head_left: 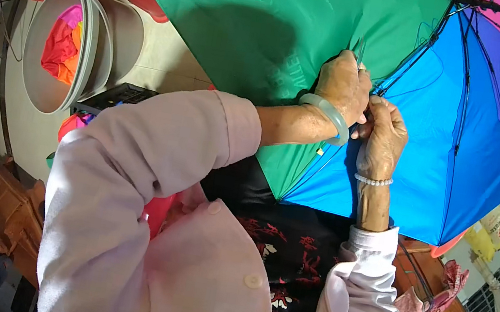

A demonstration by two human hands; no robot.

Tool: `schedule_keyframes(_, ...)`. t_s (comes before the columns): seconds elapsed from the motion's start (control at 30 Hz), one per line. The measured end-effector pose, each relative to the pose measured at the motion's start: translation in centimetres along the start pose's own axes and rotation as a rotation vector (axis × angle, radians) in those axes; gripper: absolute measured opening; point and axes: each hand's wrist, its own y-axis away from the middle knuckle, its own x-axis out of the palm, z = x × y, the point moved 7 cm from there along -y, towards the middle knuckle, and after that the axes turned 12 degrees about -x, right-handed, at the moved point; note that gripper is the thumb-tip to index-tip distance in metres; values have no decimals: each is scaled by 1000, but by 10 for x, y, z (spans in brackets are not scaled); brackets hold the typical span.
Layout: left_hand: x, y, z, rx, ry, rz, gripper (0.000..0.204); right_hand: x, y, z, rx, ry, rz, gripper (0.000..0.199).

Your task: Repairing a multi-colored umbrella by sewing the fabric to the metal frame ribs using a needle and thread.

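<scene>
over lap, hands: left hand (343, 86), right hand (384, 135) both pinching umbrella (454, 124) canopy seam.

The open umbrella (324, 29) fills the view from twelve to three o'clock, its canopy lying across the person's lap. The left hand (343, 87) rests on the canopy near the centre, just left of a rib (412, 57), with a bangle (326, 117) on its wrist. The right hand (384, 139) sits just beside it at four o'clock of it, touching it, a bracelet (373, 180) around its wrist. A round basin (34, 80) stands on the floor at ten o'clock, cloth (61, 48) inside it. A crate (116, 95) lies just right of the basin.
</scene>
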Motion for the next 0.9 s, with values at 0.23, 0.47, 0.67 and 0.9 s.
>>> schedule_keyframes(0.23, -1, -2, 1, -3, -35, 21, 25, -1, -1, -5, 10, -29, -10, 11)
schedule_keyframes(0.47, 2, -4, 0, 82, -92, -10, 21, -1, -2, -4, 6, -46, 0, 10)
schedule_keyframes(0.67, 3, -6, 2, 57, -127, 13, 22, -2, -3, -5, 10, -53, -5, 10)
schedule_keyframes(0.9, 7, -12, -1, 161, -243, -9, 20, 1, -1, 0, -41, -52, 25, 13)
